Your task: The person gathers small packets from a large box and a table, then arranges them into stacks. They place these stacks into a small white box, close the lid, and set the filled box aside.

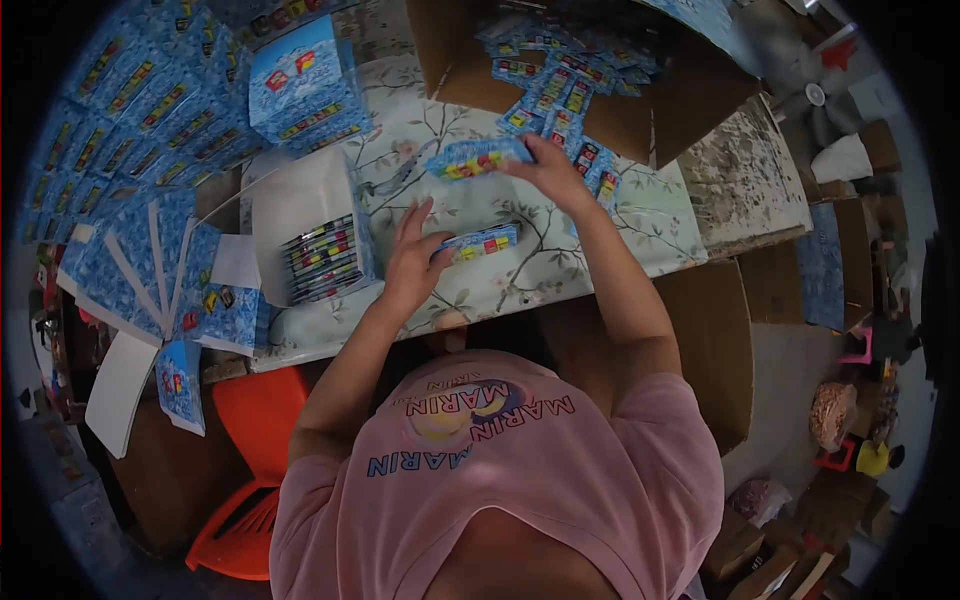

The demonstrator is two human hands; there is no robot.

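My right hand is closed on the right end of a bundle of blue printed packets, held over the flowered tablecloth, a little blurred. Lower and to the left, my left hand is over the cloth with its fingers spread, its thumb against the left end of another small stack of blue packets. Just left of that hand, an open box lies with white flaps and a row of packets inside. Loose packets spill from a large cardboard carton onto the table beyond my right hand.
Blue display boxes are piled high at the left back, with another closed box beside them. Flattened, unfolded boxes overhang the table's left edge. An orange chair stands below left. Cardboard cartons stand at the right.
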